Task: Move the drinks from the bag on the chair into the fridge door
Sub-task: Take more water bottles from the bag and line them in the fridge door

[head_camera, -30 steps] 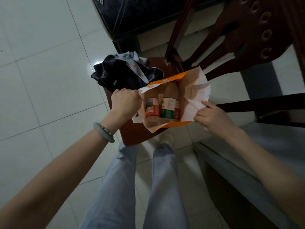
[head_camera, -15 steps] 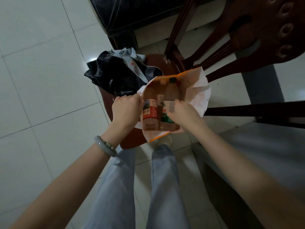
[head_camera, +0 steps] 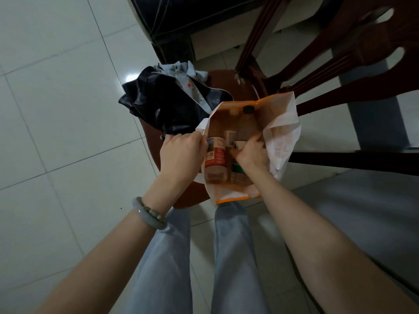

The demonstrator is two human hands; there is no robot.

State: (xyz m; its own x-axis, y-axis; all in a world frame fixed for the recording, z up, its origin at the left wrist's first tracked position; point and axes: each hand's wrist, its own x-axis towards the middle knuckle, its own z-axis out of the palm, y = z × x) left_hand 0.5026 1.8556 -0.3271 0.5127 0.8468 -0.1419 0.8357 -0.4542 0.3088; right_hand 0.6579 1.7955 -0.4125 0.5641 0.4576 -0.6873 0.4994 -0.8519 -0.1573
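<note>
An orange and white plastic bag (head_camera: 283,137) lies open on the dark wooden chair (head_camera: 229,82). Inside it lie a bottle with a red label (head_camera: 216,158) and a bottle with a green label and dark cap (head_camera: 243,125). My left hand (head_camera: 181,152) pinches the bag's left rim and holds it open. My right hand (head_camera: 250,151) is inside the bag, fingers wrapped around the green-label bottle's middle. A small pale box (head_camera: 229,137) shows between the bottles.
A crumpled black bag with pale cloth (head_camera: 167,103) sits on the chair's left side. The chair back (head_camera: 340,53) rises at the upper right. A grey ledge (head_camera: 362,211) runs along the right. White floor tiles (head_camera: 56,109) spread to the left. My legs stand below the chair.
My right hand left the bag's right rim, reached into the bag and closed around the green-label bottle. My left hand kept its hold on the left rim.
</note>
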